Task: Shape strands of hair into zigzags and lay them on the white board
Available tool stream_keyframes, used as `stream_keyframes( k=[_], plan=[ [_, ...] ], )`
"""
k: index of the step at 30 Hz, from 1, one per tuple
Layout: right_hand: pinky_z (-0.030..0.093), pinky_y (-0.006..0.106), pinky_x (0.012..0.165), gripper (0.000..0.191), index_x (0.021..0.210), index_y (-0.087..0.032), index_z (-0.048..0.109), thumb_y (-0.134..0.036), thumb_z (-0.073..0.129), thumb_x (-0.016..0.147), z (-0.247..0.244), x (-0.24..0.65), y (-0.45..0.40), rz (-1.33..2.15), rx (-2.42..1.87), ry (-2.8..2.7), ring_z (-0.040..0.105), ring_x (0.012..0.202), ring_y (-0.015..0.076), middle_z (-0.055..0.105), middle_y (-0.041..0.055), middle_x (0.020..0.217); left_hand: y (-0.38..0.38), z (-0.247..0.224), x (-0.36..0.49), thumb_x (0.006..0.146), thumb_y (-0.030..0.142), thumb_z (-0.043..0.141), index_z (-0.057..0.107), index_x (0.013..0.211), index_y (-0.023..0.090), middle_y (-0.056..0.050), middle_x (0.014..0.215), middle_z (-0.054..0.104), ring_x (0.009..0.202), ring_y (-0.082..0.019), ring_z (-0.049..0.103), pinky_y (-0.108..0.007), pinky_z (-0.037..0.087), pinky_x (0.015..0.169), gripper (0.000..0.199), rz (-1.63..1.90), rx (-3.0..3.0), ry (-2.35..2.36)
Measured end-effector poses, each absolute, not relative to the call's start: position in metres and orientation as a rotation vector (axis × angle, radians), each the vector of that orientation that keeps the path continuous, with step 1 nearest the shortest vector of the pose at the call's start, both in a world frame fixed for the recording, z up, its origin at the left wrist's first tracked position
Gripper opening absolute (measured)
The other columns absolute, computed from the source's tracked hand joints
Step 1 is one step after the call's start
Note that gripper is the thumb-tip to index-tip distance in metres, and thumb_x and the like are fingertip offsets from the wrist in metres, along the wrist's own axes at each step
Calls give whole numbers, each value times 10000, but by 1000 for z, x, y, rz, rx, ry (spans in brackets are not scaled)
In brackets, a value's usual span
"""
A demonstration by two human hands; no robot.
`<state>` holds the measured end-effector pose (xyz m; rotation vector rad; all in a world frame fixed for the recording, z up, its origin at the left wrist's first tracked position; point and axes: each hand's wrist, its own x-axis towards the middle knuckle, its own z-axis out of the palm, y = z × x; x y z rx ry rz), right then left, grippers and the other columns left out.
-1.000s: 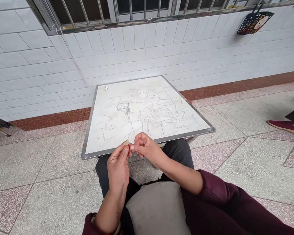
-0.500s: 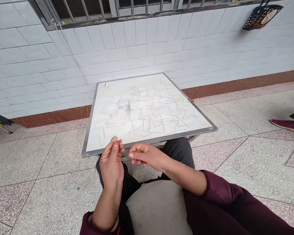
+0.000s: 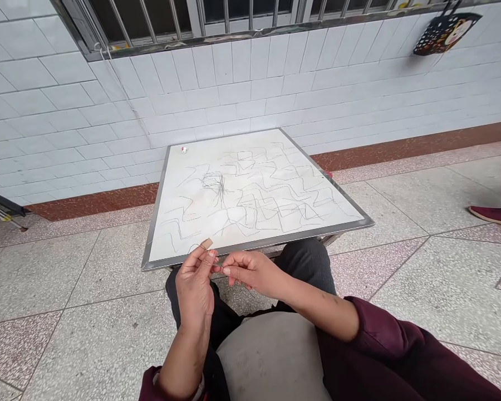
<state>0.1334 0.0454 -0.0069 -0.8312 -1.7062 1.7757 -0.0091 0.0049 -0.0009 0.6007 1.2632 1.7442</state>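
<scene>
Left hand point(image 3: 195, 287)'s upright, wrist pretty straight, thumb and fingers pinching a thin dark strand point(image 3: 195, 245) that loops over the tabletop point(image 3: 259, 243)'s near edge. Right hand point(image 3: 256, 273)'s sideways just beside it, fingers curled, thumb pressed against them; can't tell what's in there.

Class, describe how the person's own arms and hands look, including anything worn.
Dark maroon sleeves stop near the elbows, leaving the forearms bare. The left hand and right hand are ungloved. A pale edge shows by the left sleeve; whether it is a band or lining is unclear.
</scene>
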Motion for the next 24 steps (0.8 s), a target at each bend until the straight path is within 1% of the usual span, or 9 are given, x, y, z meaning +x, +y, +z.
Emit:
stream_keyframes(
  k=[4,6,8,11,13,18,24],
  plan=[
    [331,184,479,298,852,-174,645,-471,629,864,-6,134,47,1991,-736,-1534,470,556,76,600,-18,687,2,-2,-8,659,306,841,770,981,176,7,684,654,641,-111,577,-247,478,652,355,1659,652,1219],
    [330,186,483,286,870,-174,646,-460,628,867,-7,134,48,2012,-715,-1531,476,565,82,596,-18,683,1,-4,-8,654,309,844,775,972,178,6,694,658,634,-106,571,-245,475,648,351,1663,654,1222],
    [334,193,491,238,899,-181,646,-417,617,880,-10,134,47,1887,-748,-1625,462,550,84,601,-24,673,2,-5,-9,639,311,853,779,958,179,4,727,667,635,-98,564,-237,472,643,353,1685,646,1251],
    [346,205,543,126,889,-194,650,-302,587,904,-14,135,44,1528,-799,-1828,457,560,84,608,-38,665,3,-6,-11,624,313,862,782,951,174,5,747,669,631,-87,549,-227,466,639,364,1686,660,1300],
    [347,209,568,113,870,-199,653,-244,560,916,-13,135,43,1362,-790,-1919,467,580,86,609,-42,675,4,-6,-11,623,318,862,780,959,170,10,728,657,622,-86,543,-228,465,635,375,1675,670,1306],
    [366,219,589,126,898,-204,663,-211,540,927,-11,136,42,1166,-763,-2014,497,615,101,617,-28,716,4,-7,-10,647,332,852,768,1012,174,23,683,623,620,-88,546,-225,464,636,406,1692,661,1304],
    [428,254,701,117,974,-219,670,-191,566,929,-19,135,44,907,-719,-2108,585,756,143,689,1,838,2,-14,-11,698,344,827,759,1067,199,13,730,655,653,-93,544,-226,467,673,402,1664,708,1314]
  ],
)
